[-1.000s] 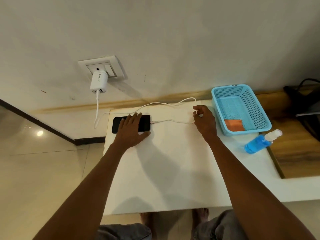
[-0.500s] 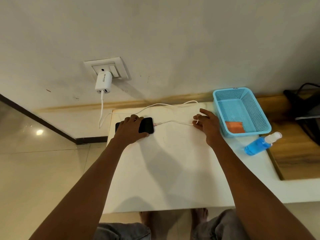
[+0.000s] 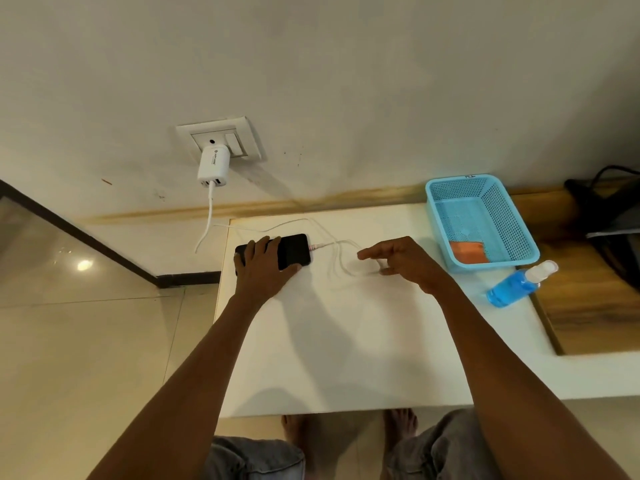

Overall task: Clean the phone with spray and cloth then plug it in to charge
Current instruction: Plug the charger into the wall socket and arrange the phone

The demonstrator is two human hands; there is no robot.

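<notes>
Left grip (image 3: pixel 263 271) flat, fingers straight, pressing phone (image 3: pixel 294 252) at 10 o'clock on counter (image 3: pixel 346 341). Right grip (image 3: pixel 405 261) loose, holds nothing; blurred cable (image 3: pixel 209 216) beside. Charger (image 3: pixel 213 166) print unreadable.

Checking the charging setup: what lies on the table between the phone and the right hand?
In the head view, only the white charging cable: it runs from the phone and loops over the white table toward the right hand.

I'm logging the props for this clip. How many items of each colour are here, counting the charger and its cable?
Blue: 2, basket and spray bottle
White: 2, charger and cable
Black: 1, phone
Orange: 1, cloth
Total: 6
</notes>
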